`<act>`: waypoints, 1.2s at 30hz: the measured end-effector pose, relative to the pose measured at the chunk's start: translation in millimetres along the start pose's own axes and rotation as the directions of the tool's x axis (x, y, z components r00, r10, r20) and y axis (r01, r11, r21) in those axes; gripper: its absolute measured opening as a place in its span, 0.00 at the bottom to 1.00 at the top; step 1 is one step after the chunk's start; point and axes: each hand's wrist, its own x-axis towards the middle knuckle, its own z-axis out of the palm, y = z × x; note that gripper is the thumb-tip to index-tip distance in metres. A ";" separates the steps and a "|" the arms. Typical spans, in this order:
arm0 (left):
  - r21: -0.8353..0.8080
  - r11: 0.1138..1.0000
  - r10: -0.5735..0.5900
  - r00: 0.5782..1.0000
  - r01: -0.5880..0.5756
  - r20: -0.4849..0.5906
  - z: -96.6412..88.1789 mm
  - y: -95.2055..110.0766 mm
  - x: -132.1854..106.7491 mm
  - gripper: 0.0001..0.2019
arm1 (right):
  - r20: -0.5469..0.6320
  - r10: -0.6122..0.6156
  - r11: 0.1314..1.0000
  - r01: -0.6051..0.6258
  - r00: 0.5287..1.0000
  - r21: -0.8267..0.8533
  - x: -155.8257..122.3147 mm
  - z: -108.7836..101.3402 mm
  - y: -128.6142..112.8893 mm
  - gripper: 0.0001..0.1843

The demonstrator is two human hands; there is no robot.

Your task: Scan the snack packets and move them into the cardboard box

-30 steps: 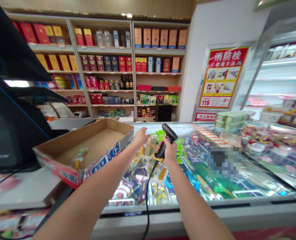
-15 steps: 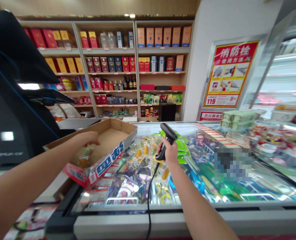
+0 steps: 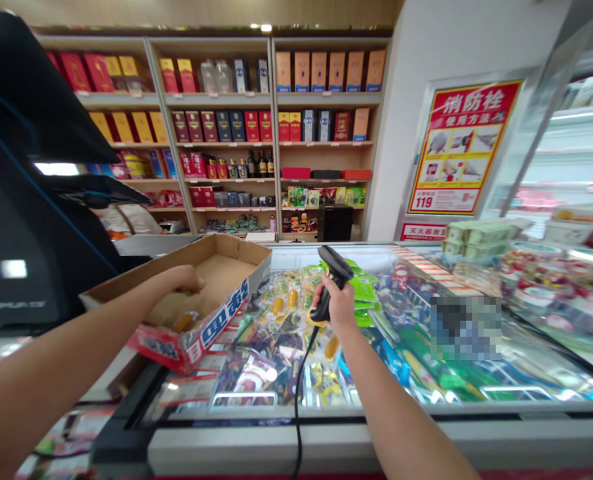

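Gripping scanner: right hand, clamped round its grip, above freezer. Left hand: inside box, curled; whether clamped on anything, cannot tell. Yellow packet: in box, near end, below left hand. Other packets: right of box.

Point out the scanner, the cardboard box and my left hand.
Scanner (image 3: pixel 335 262), head view: on its black top.
Cardboard box (image 3: pixel 223 315), head view: on its printed side.
Left hand (image 3: pixel 185 278), head view: on its back.

Head view, forward, perhaps slightly downward
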 end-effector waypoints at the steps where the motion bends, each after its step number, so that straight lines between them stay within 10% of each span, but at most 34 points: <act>1: 0.034 0.997 -0.071 0.997 0.071 0.013 -2.6 7.1 0.3 0.14 | 0.007 0.001 1.000 -0.001 1.000 -0.002 -0.4 0.3 0.3 0.14; 6: -0.320 0.946 -0.005 0.992 0.046 0.126 4.4 56.5 -27.5 0.15 | 0.030 0.006 1.000 -0.006 1.000 -0.021 -1.5 0.5 3.4 0.14; 11: -0.833 0.554 0.226 0.958 0.021 0.175 66.7 93.6 -79.9 0.23 | 0.049 0.016 0.997 -0.012 0.999 -0.079 -2.4 0.1 5.6 0.15; 19: -0.908 0.411 0.233 0.972 -0.080 0.020 162.0 58.1 -72.4 0.34 | 0.234 0.260 0.958 -0.221 0.937 -0.182 -9.1 0.8 4.1 0.15; 25: -0.914 0.389 0.215 0.976 -0.115 -0.032 159.4 42.2 -66.8 0.33 | 0.398 0.406 0.890 -0.257 0.823 -0.377 -22.3 5.3 2.1 0.15; 36: -0.843 0.486 0.246 0.962 -0.229 -0.120 160.3 44.3 -66.4 0.29 | 0.421 0.387 0.884 -0.201 0.821 -0.421 -27.6 6.9 -0.7 0.14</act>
